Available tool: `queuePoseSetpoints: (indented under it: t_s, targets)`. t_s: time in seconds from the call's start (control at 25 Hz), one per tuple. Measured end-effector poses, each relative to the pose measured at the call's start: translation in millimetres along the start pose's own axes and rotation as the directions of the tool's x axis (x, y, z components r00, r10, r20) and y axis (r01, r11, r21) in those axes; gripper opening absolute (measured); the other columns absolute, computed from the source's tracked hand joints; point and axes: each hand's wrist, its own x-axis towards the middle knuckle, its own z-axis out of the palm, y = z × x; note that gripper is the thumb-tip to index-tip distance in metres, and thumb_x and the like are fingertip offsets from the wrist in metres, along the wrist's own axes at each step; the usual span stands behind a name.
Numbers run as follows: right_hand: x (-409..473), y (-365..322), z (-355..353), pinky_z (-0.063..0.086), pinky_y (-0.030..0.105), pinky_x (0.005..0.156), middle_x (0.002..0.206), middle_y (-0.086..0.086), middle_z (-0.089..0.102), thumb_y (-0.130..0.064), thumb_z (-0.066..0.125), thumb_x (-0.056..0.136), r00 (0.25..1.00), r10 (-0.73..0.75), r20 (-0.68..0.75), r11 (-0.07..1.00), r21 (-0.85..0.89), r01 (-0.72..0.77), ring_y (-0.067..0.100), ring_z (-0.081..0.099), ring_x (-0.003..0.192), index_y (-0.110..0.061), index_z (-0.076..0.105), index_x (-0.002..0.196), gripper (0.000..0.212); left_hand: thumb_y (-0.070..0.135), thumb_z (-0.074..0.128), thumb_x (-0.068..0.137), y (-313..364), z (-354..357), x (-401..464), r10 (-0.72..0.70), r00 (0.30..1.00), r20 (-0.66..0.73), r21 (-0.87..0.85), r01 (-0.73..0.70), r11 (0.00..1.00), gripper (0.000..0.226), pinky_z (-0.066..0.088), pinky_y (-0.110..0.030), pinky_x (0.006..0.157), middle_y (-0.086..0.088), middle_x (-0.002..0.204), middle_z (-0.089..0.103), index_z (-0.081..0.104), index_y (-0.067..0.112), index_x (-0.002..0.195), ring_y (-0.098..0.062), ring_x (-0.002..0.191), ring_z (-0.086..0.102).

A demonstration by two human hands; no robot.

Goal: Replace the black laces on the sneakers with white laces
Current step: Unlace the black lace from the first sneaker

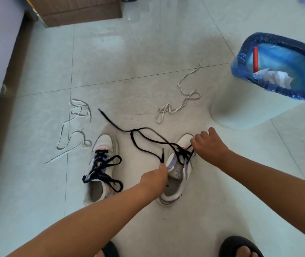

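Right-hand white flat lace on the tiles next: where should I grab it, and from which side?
Take the white flat lace at its straight free tail nearest the blue-lined bin, pinching from above. That end lies single and untangled; the near end is looped over itself.

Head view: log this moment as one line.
step: unlacing right sneaker | left hand: pinches black lace | right hand: pulls lace at eyelets | left sneaker: still black-laced | white laces: on floor
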Motion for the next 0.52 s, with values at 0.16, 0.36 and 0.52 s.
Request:
queuePoseSetpoints:
  t_s: [0.16, 0.36, 0.52]
  targets:
    - [-6.1, -38.8, -7.0, 0.036, 0.022, 0.052, 0.067, 0.007, 0.057, -0.044, 0.036, 0.098, 0.539, 0.090, 0.837, 0.115, 0.529, -0.841, 0.022, 0.054, 0.057, -0.010, 0.055, 0.081, 0.042, 0.006, 0.036, 0.096, 0.6, 2.9, 0.5, -0.038, 0.999, 0.005, -0.036, 0.038, 0.999, 0.025, 0.030, -0.025, 0.048, -0.012, 0.099, 0.063, 0.036, 0.003, 0.121, -0.030, 0.087, 0.063]
    - [-4.1, -47.6, -2.2, 0.030, 0.018, 0.039, 0.061, 0.005, 0.048, -0.018, 0.043, 0.096, 0.656, 0.035, 0.754, -0.109, 0.655, -0.747, 0.016, 0.042, 0.049, -0.011, 0.045, 0.067, 0.031, 0.005, 0.038, 0.095, 3.6, 1.1, -0.3, -0.043, 0.999, 0.004, -0.008, 0.043, 0.999, 0.025, 0.029, -0.026, 0.047, -0.014, 0.105, 0.065, 0.036, 0.002, 0.120, -0.025, 0.079, 0.060]
    - [2.9, -22.0, -1.6, 0.033, 0.028, 0.056, 0.062, 0.004, 0.046, -0.017, 0.047, 0.090, 0.700, 0.315, 0.641, 0.223, 0.667, -0.711, 0.021, 0.043, 0.061, -0.012, 0.041, 0.061, 0.030, 0.008, 0.037, 0.097, 0.0, 0.2, 0.1, -0.054, 0.998, 0.024, -0.043, 0.055, 0.998, 0.023, 0.040, -0.032, 0.062, -0.014, 0.106, 0.065, 0.036, 0.003, 0.119, -0.030, 0.093, 0.064]
